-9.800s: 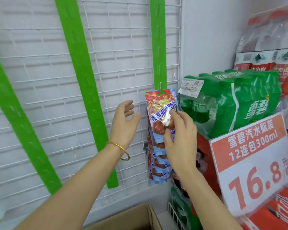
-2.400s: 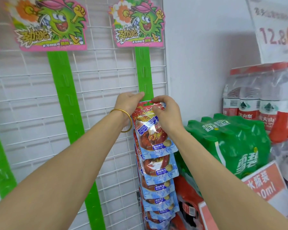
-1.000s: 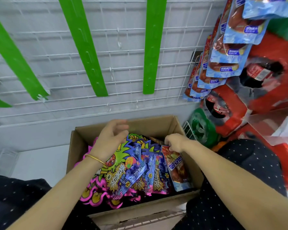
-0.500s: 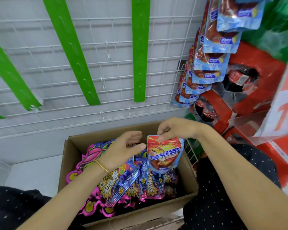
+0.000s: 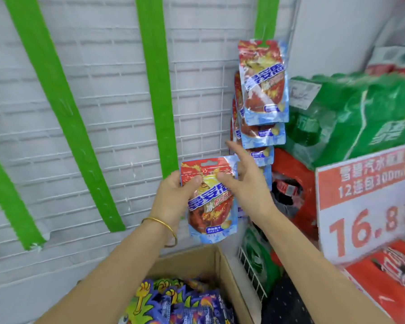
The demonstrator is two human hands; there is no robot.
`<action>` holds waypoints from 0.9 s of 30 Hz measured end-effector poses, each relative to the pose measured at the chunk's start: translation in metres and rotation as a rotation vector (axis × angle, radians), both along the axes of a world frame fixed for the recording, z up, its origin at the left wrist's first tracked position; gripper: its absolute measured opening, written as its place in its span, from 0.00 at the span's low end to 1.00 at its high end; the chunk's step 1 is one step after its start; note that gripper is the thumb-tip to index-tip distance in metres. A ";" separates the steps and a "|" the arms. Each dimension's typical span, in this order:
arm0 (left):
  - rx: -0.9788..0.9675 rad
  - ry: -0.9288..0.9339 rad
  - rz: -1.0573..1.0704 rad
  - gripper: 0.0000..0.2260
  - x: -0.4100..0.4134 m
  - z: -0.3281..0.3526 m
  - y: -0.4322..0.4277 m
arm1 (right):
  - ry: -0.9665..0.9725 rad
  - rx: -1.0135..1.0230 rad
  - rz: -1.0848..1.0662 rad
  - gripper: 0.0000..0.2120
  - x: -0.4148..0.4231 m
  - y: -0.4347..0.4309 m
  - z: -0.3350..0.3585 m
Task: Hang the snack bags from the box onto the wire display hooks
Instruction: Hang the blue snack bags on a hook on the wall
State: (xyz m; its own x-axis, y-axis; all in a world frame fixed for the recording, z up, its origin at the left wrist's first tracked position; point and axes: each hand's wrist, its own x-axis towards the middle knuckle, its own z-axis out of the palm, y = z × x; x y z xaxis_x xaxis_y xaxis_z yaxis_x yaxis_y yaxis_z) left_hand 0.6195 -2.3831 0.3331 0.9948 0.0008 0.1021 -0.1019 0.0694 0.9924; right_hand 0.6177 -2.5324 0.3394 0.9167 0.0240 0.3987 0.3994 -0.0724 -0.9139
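Fingers (image 5: 235,149) of the right hand (image 5: 248,185) are straight and spread, with the thumb touching the top of the snack bag (image 5: 211,206). The left hand (image 5: 173,197) pinches the bag's upper left corner, its fingers hidden behind it. The bag is above the cardboard box (image 5: 211,260), which the frame edge cuts off, and just left of the hung bags (image 5: 263,85). The hooks are too blurred to make out.

Bare wire grid (image 5: 117,94) between the green strips (image 5: 159,90) gives me open reach. The rightmost strip (image 5: 265,17) is free only above the top hung bag (image 5: 263,83) (more bags overlap below it). The green bottle pack (image 5: 351,118) sits just beside that column, and the price sign (image 5: 365,206) juts in at lower right.
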 end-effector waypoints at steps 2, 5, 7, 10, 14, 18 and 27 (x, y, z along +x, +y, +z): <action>-0.006 -0.031 -0.065 0.06 0.010 0.037 -0.019 | -0.173 -0.003 -0.170 0.28 0.002 -0.010 0.028; 0.047 -0.154 -0.105 0.05 0.033 0.099 -0.044 | -0.337 0.010 -0.279 0.20 0.008 -0.036 0.079; 0.080 -0.308 -0.040 0.03 0.055 0.143 -0.059 | -0.366 -0.046 -0.302 0.16 0.017 -0.056 0.113; 0.131 -0.452 0.057 0.10 0.090 0.202 -0.084 | -0.391 -0.069 -0.328 0.11 0.040 -0.079 0.155; 0.205 -0.512 0.084 0.08 0.125 0.252 -0.114 | -0.423 -0.062 -0.338 0.10 0.077 -0.094 0.197; 0.292 -0.500 0.081 0.09 0.140 0.273 -0.127 | -0.458 -0.056 -0.318 0.10 0.107 -0.100 0.222; 0.169 -0.361 0.092 0.13 0.148 0.286 -0.126 | -0.462 -0.111 -0.340 0.09 0.140 -0.096 0.242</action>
